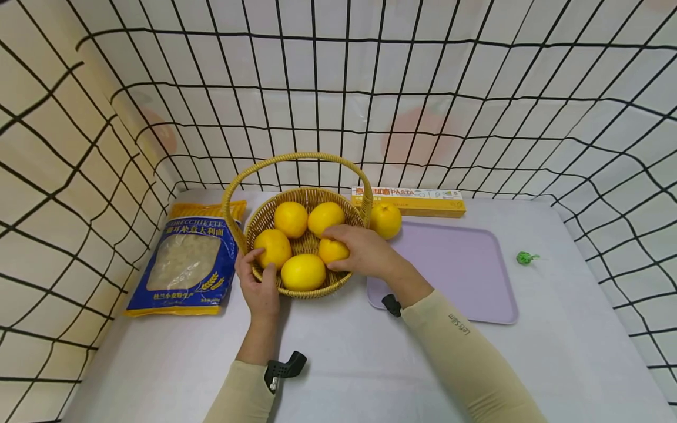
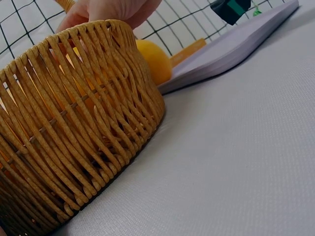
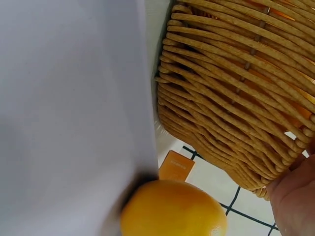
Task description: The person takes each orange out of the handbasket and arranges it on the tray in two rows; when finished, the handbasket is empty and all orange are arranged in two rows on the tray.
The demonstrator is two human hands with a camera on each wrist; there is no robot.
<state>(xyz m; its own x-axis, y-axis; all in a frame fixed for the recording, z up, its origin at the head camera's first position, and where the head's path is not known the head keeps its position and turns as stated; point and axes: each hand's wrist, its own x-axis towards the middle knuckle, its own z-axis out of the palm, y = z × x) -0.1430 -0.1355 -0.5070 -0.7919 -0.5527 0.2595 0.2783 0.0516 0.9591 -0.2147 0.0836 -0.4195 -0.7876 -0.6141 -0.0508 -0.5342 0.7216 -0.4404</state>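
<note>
A wicker basket (image 1: 344, 288) with a tall hoop handle stands on the white table and contains several yellow fruits (image 1: 303, 272). My left hand (image 1: 259, 288) grips its front-left rim, with a finger and thumb reaching inside against the leftmost fruit (image 1: 275, 247). From the right, my right hand (image 1: 365, 249) reaches over the rim and holds a yellow fruit (image 1: 332, 251) inside the basket. Part of that fruit is hidden by the fingers. Another yellow fruit (image 1: 386, 221) sits outside, just right of the basket. In the left wrist view, the woven wall (image 2: 83, 113) hides most of the contents.
Left of the basket lies a blue and yellow pasta bag (image 1: 185, 258). Behind it on the right is a pasta box (image 1: 423, 202). A lilac tray (image 1: 449, 264) lies right of the basket, with a small green object (image 1: 526, 258) beyond. Black wire mesh (image 1: 328, 106) encloses the table.
</note>
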